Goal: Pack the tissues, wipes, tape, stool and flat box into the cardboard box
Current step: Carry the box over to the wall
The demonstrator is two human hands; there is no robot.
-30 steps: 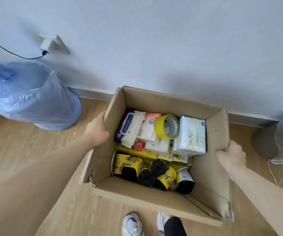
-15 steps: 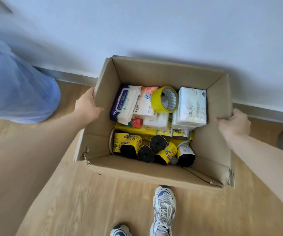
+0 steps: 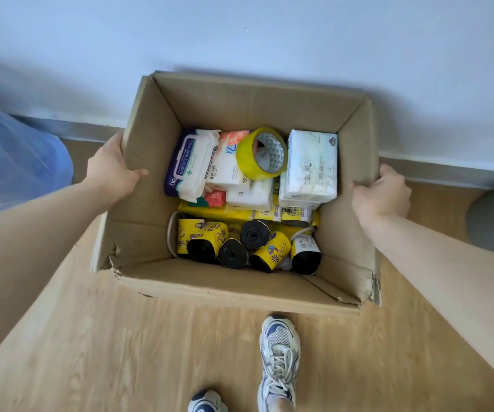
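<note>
1. Cardboard box [image 3: 239, 281] sits near the wall, holding tape [image 3: 262, 153], wipes [image 3: 190, 163], tissues [image 3: 311, 165].
2. Left hand [image 3: 111, 171] and right hand [image 3: 384, 193] each clasp a side wall.
3. Probably light; torn front corners look weak, so grip mid-wall.

A room in a home, by the look of it: pale wood-look floor [image 3: 120, 352] runs up to a grey skirting board [image 3: 448, 171] under a plain white wall [image 3: 269, 31]. At the left edge there's a big blue water jug [image 3: 10, 156], and trainers [image 3: 278, 355] stand on the floor.
</note>
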